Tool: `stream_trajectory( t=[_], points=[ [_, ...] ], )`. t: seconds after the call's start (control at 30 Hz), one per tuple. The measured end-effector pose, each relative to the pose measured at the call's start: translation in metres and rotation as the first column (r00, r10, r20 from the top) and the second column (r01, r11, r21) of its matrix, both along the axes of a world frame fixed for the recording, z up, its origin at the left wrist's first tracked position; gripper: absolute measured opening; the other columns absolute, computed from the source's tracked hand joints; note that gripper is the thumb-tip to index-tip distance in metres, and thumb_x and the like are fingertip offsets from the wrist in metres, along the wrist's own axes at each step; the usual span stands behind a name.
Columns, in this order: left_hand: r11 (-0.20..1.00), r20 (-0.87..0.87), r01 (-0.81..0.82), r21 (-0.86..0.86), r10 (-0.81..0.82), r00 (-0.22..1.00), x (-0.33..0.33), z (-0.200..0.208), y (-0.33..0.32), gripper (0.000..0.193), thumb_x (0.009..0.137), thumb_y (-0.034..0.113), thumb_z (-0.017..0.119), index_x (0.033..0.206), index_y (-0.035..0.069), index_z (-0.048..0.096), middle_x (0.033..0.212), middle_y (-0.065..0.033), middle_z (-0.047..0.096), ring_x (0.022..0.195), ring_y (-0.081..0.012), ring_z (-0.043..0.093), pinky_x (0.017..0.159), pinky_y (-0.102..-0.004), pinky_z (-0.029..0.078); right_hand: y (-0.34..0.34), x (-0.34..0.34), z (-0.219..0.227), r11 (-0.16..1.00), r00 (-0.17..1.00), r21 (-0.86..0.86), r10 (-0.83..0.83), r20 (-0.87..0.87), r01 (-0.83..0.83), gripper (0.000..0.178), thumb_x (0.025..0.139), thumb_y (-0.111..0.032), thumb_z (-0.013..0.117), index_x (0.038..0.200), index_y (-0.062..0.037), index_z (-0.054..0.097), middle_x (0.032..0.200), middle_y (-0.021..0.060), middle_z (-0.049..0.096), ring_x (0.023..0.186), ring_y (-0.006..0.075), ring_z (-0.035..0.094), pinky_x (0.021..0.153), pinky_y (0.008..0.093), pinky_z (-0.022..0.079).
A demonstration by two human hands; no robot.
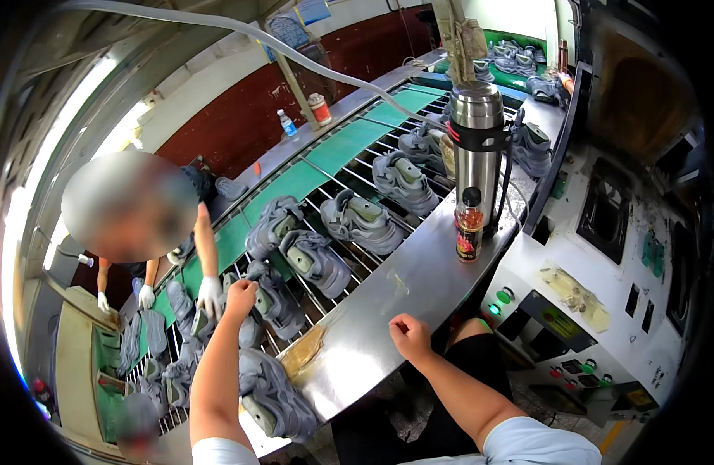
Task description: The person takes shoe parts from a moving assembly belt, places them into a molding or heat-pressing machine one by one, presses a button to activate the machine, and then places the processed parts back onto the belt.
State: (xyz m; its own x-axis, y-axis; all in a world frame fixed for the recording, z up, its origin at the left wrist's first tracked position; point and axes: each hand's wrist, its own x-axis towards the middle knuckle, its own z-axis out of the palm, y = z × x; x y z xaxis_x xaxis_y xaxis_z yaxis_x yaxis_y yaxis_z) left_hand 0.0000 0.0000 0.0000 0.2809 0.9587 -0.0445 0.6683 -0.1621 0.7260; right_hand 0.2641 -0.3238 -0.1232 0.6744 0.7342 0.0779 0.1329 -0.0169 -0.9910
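My left hand [241, 300] is closed with its fingers curled, over the near side of the rack and right beside a grey sneaker [272, 301]. Whether it grips anything is hidden from me. My right hand [410, 338] is loosely closed above the bare metal ledge [372, 310], and nothing shows in it. One pair of grey sneakers [275, 395] rests on the ledge by my left forearm. More grey sneakers [362, 222] stand in pairs along the wire rack [334, 298]. A white-gloved hand [210, 296] of a person opposite reaches in near my left hand.
A steel thermos [476, 147] and a sauce bottle [469, 225] stand on the ledge to the right. A white control machine [574, 310] with buttons is at my right. Across the rack's green belt [326, 159] are a water bottle [286, 122] and a red cup [319, 109].
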Motion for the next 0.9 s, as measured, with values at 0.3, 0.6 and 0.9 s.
stream_trajectory(
  t=[0.3,0.6,0.9],
  points=[
    [0.967,-0.013,-0.214,-0.138,0.215,0.977,0.108,-0.041,0.123,0.058,0.093,0.046,0.047,0.118,-0.006,0.052,0.098,-0.0229,0.060,0.068,-0.0317,0.064,0.046,-0.0386,0.057,0.044,0.041,0.006,0.994,0.986,-0.073,0.086,0.140,-0.077,0.010,0.077,-0.015,0.065,0.082,-0.0062,0.067,0.073,0.0098,0.066,0.064,0.0241,0.065,0.060,0.0317,0.051],
    [0.891,-0.663,0.205,0.406,0.132,0.737,0.147,-0.029,0.162,0.069,0.084,0.053,0.055,0.116,-0.008,0.054,0.110,-0.0281,0.062,0.101,-0.0432,0.060,0.085,-0.0491,0.047,0.045,0.029,0.010,0.994,0.987,-0.091,0.065,0.148,-0.052,0.005,0.073,-0.013,0.065,0.076,-0.0089,0.067,0.065,0.0060,0.063,0.061,0.0235,0.062,0.056,0.0319,0.049],
    [0.959,-0.514,-0.179,0.219,0.269,0.815,0.203,-0.061,0.219,0.053,0.074,0.044,0.069,0.094,-0.005,0.063,0.094,-0.0250,0.066,0.092,-0.0405,0.063,0.080,-0.0447,0.049,0.045,0.038,0.002,0.992,0.993,-0.095,0.087,0.082,-0.079,0.007,0.073,-0.014,0.066,0.078,-0.0092,0.067,0.066,0.0052,0.064,0.062,0.0229,0.063,0.059,0.0317,0.050]
  ],
)
